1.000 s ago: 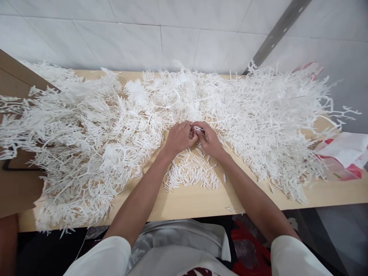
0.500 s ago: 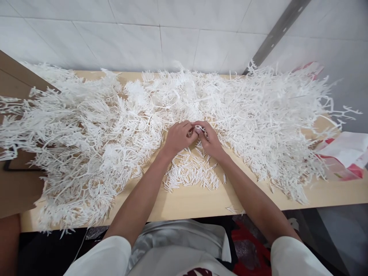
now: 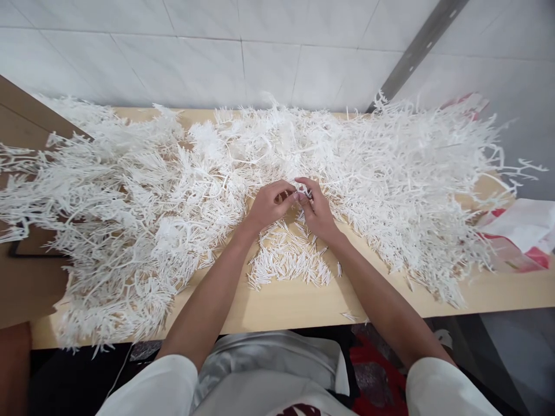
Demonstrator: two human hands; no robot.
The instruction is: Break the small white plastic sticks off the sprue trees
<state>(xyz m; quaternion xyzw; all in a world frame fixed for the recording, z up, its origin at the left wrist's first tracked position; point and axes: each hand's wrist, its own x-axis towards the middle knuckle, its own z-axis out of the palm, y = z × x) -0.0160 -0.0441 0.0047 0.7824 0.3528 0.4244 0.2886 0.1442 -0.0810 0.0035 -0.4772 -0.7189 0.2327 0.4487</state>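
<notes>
Over the middle of the table my two hands meet above a pile of short white plastic sticks (image 3: 290,257). My right hand (image 3: 319,214) is closed around a small white branched plastic piece (image 3: 302,189), part of which shows between thumb and forefinger. My left hand (image 3: 269,203) is pinched, thumb and forefinger tips touching at the piece's left side; whatever lies between those tips is too small to make out. Large heaps of white branching plastic sprigs lie to the left (image 3: 173,190) and to the right (image 3: 403,173) of the hands.
The pale wooden table (image 3: 295,306) runs against a tiled wall (image 3: 208,63). At the left stands a cardboard box (image 3: 30,283). A red and white plastic bag (image 3: 520,234) lies at the right end. A grey metal post (image 3: 416,55) leans across the back right.
My left fingers have opened into a wider loop and shifted slightly, with the tips still at the piece. The right hand stays nearly in place, showing more of the white piece.
</notes>
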